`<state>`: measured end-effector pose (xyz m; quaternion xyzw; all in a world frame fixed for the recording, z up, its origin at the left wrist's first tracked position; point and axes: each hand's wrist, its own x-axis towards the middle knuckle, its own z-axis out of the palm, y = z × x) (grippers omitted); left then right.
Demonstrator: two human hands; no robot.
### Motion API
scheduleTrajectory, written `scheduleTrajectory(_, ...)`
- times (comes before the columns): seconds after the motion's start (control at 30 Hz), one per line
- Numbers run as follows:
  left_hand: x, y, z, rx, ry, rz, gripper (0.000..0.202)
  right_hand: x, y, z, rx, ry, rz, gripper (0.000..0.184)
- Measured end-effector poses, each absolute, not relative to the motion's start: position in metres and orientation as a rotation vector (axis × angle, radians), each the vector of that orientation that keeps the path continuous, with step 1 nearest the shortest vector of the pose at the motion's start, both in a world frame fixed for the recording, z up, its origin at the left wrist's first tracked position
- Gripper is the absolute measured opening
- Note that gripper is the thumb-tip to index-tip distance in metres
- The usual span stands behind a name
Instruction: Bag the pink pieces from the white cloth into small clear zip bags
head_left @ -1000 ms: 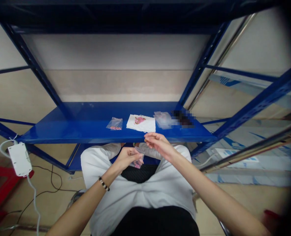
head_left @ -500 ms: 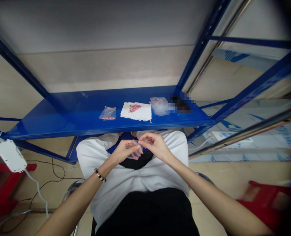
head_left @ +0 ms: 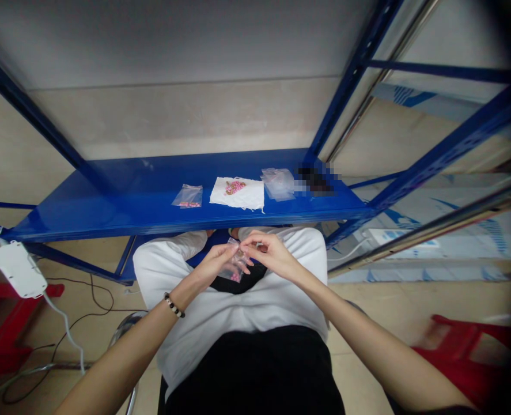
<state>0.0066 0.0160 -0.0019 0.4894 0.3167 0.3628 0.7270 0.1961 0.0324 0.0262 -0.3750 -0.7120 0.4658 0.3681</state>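
Note:
Over my lap, my left hand [head_left: 214, 264] is closed on a small clear zip bag [head_left: 236, 275] with pink beads in its lower end. Pinched at the top edge of that bag are the fingers of my right hand [head_left: 268, 251], touching the left fingertips. On the blue shelf ahead lies a white cloth pouch [head_left: 249, 199] with a heap of pink and brownish beads [head_left: 234, 187] on it. Left of the pouch is another zip bag [head_left: 188, 196] holding pink beads. To its right, several clear plastic bags [head_left: 278, 183] lie in a stack.
The blue shelf [head_left: 129, 202] has a front edge just beyond my hands and uprights at both sides. A pixelated dark object [head_left: 318, 180] lies at its right end. A white box [head_left: 18, 269] with cables hangs at left. Red stools [head_left: 462, 351] stand on the floor.
My left thumb and fingers have shifted up to the bag's top edge, beside my right fingers. More of the bag and its beads shows below. The camera view has moved slightly.

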Motion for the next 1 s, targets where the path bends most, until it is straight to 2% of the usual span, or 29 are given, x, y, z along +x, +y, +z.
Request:
scheduleTrajectory(0.3,0.007,0.017,-0.010,1.057,0.725,0.798,0.053,0.202,0.031,0.025,-0.968,-2.146,0.876,0.017)
scheduleTrajectory(0.57,0.010,0.016,-0.016,1.167,0.815,0.842,0.058,0.207,0.031,0.026,-0.806,-2.441,0.983,0.016)
scheduleTrajectory(0.77,0.009,0.019,-0.010,1.069,0.781,0.904,0.060,0.199,0.030,0.029,-0.849,-2.200,0.904,0.017)
scheduleTrajectory(1.0,0.009,0.016,-0.006,1.157,0.675,0.786,0.046,0.199,0.033,0.032,-0.932,-1.910,0.925,0.016)
